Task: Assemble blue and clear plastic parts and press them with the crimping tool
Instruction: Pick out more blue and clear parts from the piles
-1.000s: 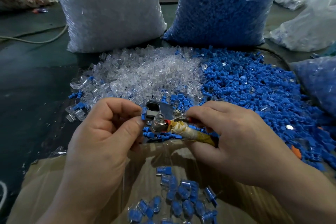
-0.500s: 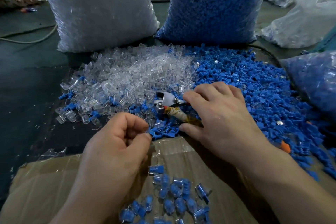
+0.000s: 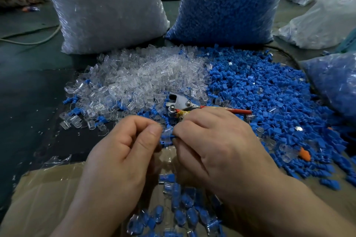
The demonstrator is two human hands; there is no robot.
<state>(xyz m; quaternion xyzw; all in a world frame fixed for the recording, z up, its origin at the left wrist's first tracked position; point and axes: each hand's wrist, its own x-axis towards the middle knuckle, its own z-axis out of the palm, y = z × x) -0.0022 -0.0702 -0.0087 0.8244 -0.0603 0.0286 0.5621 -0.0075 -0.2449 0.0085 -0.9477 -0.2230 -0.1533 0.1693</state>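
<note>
head view: both hands meet at the near edge of the piles, above a cardboard box of finished pieces.
left hand: fingers curled, thumb and forefinger pinching a blue part.
right hand: fingertips pinching the same part's other end; whether a clear part is fitted cannot be told.
crimping tool: lying on the parts just beyond the right hand.
change: a second ago the right hand held the tool; now set down.
meaning: judged a fresh assembly begun, pressing not yet due.
stock: clear pile far left, blue pile far right.
</note>
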